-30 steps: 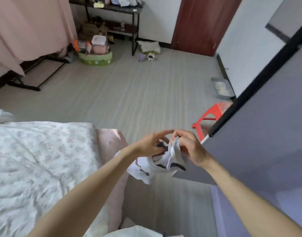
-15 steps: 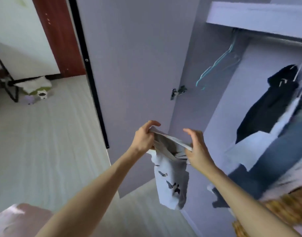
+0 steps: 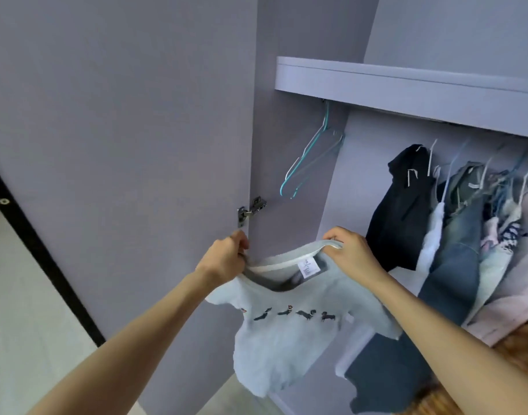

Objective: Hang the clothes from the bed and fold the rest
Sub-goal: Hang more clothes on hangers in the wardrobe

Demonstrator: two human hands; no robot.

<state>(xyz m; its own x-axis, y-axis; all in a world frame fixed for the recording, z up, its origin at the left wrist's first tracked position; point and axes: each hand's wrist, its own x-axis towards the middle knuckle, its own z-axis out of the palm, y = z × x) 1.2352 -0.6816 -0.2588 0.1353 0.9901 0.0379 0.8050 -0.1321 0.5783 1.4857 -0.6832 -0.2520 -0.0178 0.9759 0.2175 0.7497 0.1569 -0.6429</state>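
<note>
Shirt: pale tee [image 3: 286,333] w/ dog print hangs in front of the open wardrobe, held up by its neckline.
L hand [image 3: 227,259]: you're pinching the collar's left side.
R hand [image 3: 351,250]: fingers curled over the collar's right.
Risk: collar stretched wide; pull harder & it could deform, or slip out.
Hanger: teal hangers [image 3: 312,154] free on the rail, up-left of the packed clothes [image 3: 454,223].
Room: lilac door [image 3: 122,130], shelf [image 3: 406,85] above.

body: two forearms bare to the frame edge | sleeves: none visible | hands: ungloved, no rings
</note>
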